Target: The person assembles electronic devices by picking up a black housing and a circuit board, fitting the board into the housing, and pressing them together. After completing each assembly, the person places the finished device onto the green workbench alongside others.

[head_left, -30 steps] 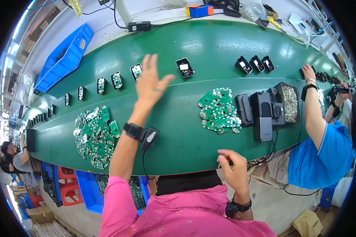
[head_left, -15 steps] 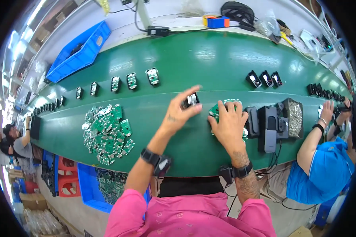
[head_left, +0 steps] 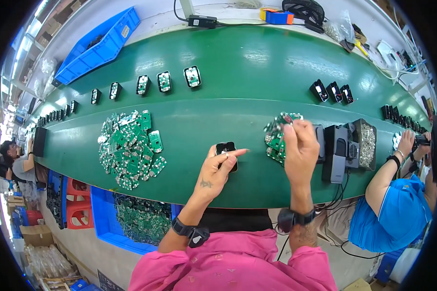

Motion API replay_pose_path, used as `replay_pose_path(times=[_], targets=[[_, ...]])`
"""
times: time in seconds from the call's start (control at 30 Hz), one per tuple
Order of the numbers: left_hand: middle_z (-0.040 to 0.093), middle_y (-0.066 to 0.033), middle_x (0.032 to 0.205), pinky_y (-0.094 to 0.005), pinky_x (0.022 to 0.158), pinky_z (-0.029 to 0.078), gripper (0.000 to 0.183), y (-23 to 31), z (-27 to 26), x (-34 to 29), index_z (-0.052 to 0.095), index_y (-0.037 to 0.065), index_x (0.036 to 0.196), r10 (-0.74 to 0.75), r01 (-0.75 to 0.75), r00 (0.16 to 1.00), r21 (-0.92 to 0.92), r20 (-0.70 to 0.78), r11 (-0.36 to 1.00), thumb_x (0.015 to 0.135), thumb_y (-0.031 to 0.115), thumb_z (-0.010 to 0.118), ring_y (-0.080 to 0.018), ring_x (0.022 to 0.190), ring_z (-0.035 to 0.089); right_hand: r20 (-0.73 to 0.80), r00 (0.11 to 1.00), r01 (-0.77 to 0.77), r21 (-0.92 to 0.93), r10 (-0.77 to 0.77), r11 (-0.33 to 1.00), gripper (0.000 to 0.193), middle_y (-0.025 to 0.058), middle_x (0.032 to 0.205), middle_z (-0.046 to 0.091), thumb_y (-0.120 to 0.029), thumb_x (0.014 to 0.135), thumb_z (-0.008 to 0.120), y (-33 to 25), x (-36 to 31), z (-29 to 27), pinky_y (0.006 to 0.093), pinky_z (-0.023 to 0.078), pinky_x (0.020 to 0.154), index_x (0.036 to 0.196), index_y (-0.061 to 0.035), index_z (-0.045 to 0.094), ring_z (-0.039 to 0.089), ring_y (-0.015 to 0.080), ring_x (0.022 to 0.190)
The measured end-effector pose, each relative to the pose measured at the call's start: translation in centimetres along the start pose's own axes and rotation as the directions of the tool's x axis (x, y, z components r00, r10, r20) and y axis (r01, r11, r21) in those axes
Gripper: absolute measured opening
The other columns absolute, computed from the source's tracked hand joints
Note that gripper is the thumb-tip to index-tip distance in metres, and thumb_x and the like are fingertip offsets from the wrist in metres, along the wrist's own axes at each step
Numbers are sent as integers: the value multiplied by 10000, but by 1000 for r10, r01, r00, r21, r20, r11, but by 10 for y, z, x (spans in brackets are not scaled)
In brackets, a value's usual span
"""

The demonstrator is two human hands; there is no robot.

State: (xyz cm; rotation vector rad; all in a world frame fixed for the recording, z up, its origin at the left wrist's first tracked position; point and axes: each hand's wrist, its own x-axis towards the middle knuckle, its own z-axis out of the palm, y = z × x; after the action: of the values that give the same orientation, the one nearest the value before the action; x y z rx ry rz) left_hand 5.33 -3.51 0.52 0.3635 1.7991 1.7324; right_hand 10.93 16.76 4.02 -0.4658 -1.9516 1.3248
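My left hand (head_left: 217, 170) holds a small black plastic housing (head_left: 226, 148) just above the green belt (head_left: 238, 72), near its front edge. My right hand (head_left: 300, 148) rests over a small pile of green circuit boards (head_left: 276, 136), fingers pinched at the pile's top; whether a board is between them I cannot tell. Both wrists wear black straps with cords. A bigger heap of green circuit boards (head_left: 131, 148) lies to the left of my left hand.
Black housings with boards inside (head_left: 164, 81) sit in a row further back, more black housings (head_left: 332, 91) at the right. A black fixture (head_left: 336, 153) and a tray of screws (head_left: 367, 144) stand right of my hand. A person in blue (head_left: 393, 218) works at right. Blue bins hold boards below.
My left hand has drawn back from the far row with a black housing, down to the belt's front edge. My right hand came up from below and settled on the small board pile.
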Motion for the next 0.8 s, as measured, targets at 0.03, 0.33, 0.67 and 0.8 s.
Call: replay_pose_path(times=[0.03, 0.33, 0.67, 0.8], targets=[[532, -58, 1106, -239, 665, 436, 321, -1, 1, -1, 708, 86, 1223, 125, -122, 992, 119, -11, 985, 1024, 291, 562, -104, 778, 500, 90, 994, -71, 177, 55, 982, 162, 53, 798, 636, -47, 970, 584, 7, -10, -6, 261, 505, 632, 851, 56, 627, 599, 107, 651], [492, -200, 1299, -396, 927, 499, 408, 7, 16, -13, 726, 160, 1185, 475, -420, 880, 453, -8, 786, 828, -14, 631, -335, 1107, 587, 402, 804, -595, 565, 439, 572, 70, 120, 771, 668, -15, 941, 607, -21, -73, 15, 278, 558, 517, 970, 49, 606, 653, 162, 568], [475, -163, 1322, -382, 872, 523, 391, 7, 17, -18, 718, 171, 1221, 474, -386, 881, 567, -8, 727, 854, 56, 652, -276, 1006, 617, 487, 769, -624, 436, 413, 648, 101, 78, 759, 659, -81, 955, 610, -21, -77, 12, 230, 497, 533, 921, 14, 603, 594, 103, 594], [457, -199, 1316, -398, 841, 544, 405, 6, 13, -15, 708, 202, 1221, 502, -399, 865, 597, -7, 696, 857, 28, 683, -329, 1032, 614, 590, 776, -560, 484, 222, 673, 104, 113, 836, 673, -97, 983, 546, -14, -83, 5, 262, 542, 551, 1017, 2, 539, 648, 153, 645]])
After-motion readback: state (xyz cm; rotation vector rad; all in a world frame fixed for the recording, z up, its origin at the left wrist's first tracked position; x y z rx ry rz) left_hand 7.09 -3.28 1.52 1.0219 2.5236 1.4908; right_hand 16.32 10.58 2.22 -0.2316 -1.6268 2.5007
